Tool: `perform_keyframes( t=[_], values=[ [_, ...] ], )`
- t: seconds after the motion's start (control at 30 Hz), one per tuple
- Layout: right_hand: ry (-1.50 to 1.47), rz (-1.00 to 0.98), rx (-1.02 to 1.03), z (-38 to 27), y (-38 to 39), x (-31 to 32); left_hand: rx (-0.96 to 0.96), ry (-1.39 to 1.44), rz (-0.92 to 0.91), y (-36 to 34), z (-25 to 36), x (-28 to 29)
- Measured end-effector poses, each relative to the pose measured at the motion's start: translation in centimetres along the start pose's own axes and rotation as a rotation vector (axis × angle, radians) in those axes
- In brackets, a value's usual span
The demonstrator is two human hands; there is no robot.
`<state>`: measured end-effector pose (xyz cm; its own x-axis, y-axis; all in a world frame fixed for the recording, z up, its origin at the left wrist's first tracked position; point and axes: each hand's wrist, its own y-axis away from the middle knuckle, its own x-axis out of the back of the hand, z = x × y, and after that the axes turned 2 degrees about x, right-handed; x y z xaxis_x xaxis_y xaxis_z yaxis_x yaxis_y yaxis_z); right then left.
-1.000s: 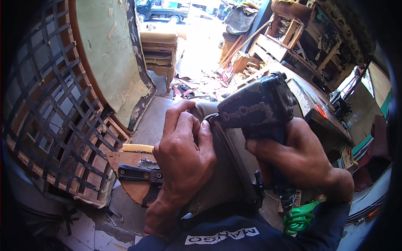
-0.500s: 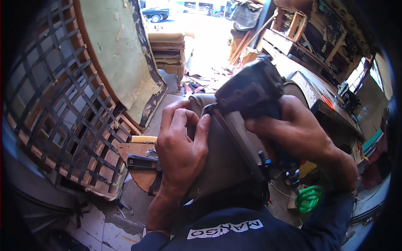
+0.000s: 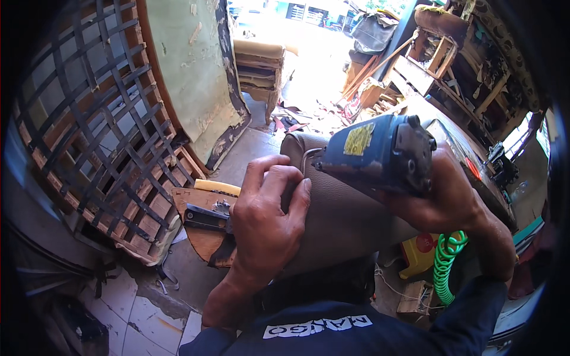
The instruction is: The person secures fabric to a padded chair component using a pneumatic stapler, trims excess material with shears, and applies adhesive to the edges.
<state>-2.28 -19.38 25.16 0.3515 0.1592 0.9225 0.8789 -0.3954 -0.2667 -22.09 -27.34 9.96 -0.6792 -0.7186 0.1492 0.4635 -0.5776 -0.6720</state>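
A brown padded piece with leather-like upholstery (image 3: 350,219) lies in front of my body. My left hand (image 3: 270,213) is curled over its left edge, thumb and fingers pressed together on the cover. In my right hand (image 3: 442,193) is a dark blue air staple gun (image 3: 380,154) with a worn yellow label. Its nose points left, close to the upholstery's upper left edge and my left fingertips; I cannot tell whether it touches. A green coiled air hose (image 3: 444,267) hangs below my right wrist. Left of my left hand, a wooden board (image 3: 202,240) carries a black metal bracket (image 3: 205,219).
A wooden frame with woven black straps (image 3: 101,118) leans at the left, beside a pale green panel (image 3: 190,77). An unfinished seat (image 3: 258,71) stands ahead. Scrap wood (image 3: 427,65) and a worktable (image 3: 457,142) fill the right. A red-and-yellow container (image 3: 418,255) sits below.
The staple gun has turned, so its labelled side now shows and its magazine no longer does. More of the green hose is visible. My left hand stays on the upholstery edge. The view has shifted slightly.
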Motion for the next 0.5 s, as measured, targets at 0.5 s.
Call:
perform_keyframes(
  t=[0.5],
  values=[
    [0.157,-0.123,0.087,0.1,-1.4,0.6,-0.064,-0.074,0.015,0.3,-0.1,0.1]
  ],
)
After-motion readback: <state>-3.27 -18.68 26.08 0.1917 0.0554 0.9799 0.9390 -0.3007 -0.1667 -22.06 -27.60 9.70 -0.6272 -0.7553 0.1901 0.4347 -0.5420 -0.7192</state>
